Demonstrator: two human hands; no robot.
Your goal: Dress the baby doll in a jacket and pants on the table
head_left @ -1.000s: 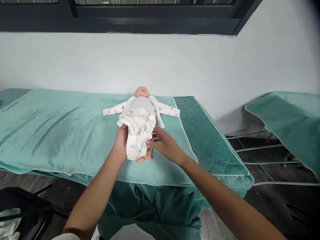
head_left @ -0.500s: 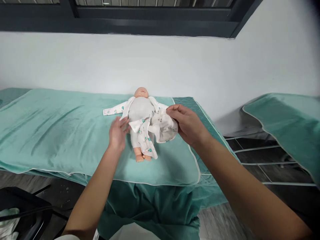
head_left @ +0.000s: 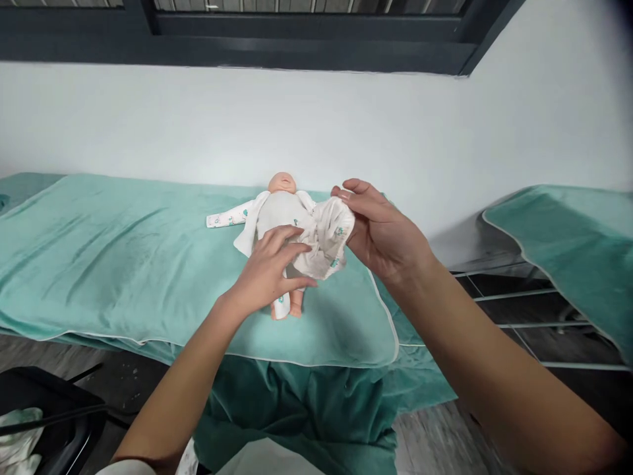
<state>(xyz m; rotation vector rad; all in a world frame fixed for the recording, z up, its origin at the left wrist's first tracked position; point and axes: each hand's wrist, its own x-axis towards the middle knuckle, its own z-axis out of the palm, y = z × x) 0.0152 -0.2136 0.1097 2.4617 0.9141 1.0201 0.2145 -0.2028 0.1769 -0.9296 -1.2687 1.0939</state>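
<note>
A baby doll [head_left: 282, 182] lies on its back on the green bed cover, its head toward the wall and its feet toward me. It wears a plain white undergarment [head_left: 279, 210] on its body. A white baby jacket [head_left: 324, 237] with green print lies open around it, one sleeve [head_left: 230, 216] stretched out to the left. My right hand [head_left: 378, 221] pinches the jacket's bunched cloth at the doll's right side in view. My left hand [head_left: 271, 267] reaches over the doll's belly and legs, fingers spread, close to the bunched cloth.
The green bed cover [head_left: 123, 264] with white piping stretches along the white wall [head_left: 222, 125]. Above is a dark window frame [head_left: 297, 49]. A black chair [head_left: 54, 409] with cloth on it stands lower left. Metal bars [head_left: 539, 323] and another green cover [head_left: 573, 244] are at right.
My left hand has moved right, from the doll's side to over its belly and legs. My right hand has lifted and turned, raising the jacket's cloth slightly.
</note>
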